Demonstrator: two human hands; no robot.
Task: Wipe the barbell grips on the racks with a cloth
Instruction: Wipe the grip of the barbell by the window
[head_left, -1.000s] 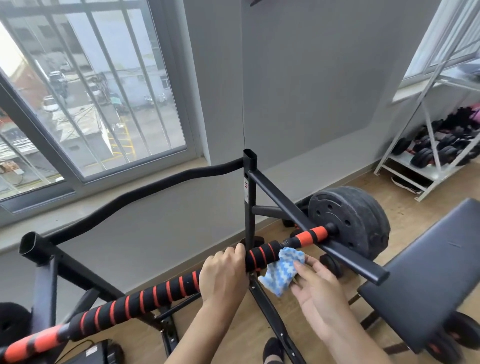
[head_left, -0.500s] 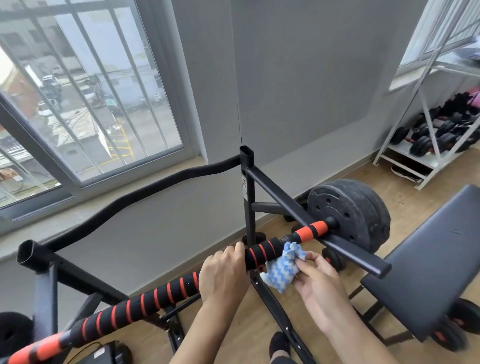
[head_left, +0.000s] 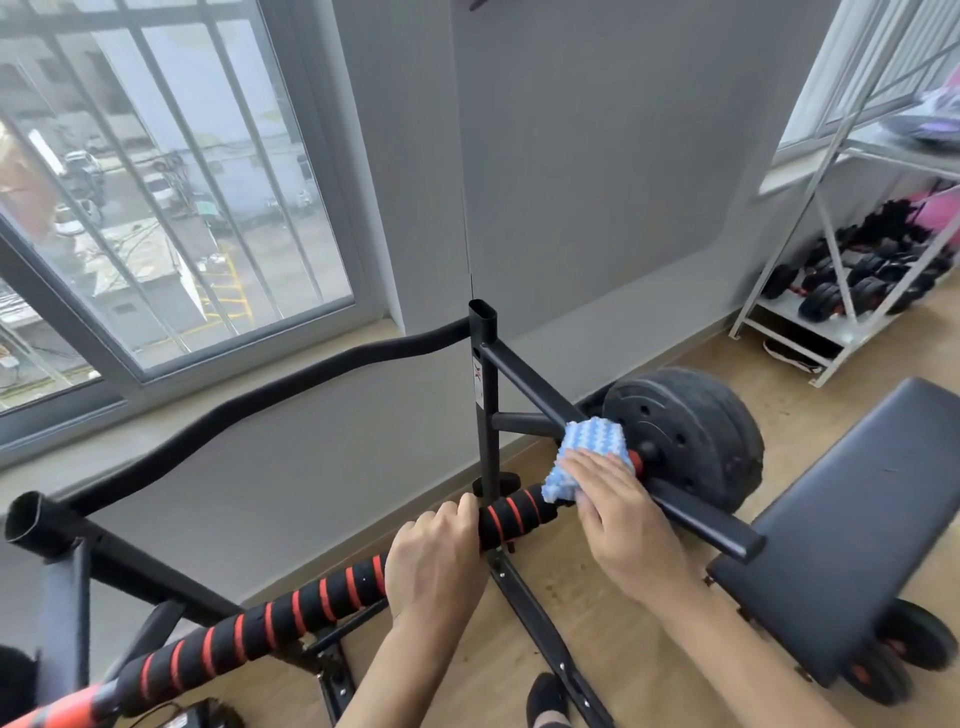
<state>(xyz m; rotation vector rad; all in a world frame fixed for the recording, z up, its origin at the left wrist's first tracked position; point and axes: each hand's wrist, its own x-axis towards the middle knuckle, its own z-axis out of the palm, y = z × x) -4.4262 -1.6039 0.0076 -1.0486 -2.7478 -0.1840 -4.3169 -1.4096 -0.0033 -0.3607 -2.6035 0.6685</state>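
Note:
A barbell with a black foam grip ringed in red (head_left: 291, 618) lies across the black rack (head_left: 483, 395), running from lower left up to a black weight plate (head_left: 685, 441) at right. My left hand (head_left: 436, 561) grips the foam near the rack's upright post. My right hand (head_left: 618, 514) holds a blue-and-white cloth (head_left: 587, 452) wrapped over the grip's right end, just beside the weight plate. The grip under the cloth is hidden.
A curved black bar (head_left: 270, 395) rests higher on the rack by the window sill. A black padded bench (head_left: 852, 519) stands at right. A white shelf (head_left: 810, 291) with dumbbells is at the far right. The floor is wood.
My right hand has brought the cloth from under the bar up and over it, sliding right to the grip's end by the weight plate. My left hand has kept its hold.

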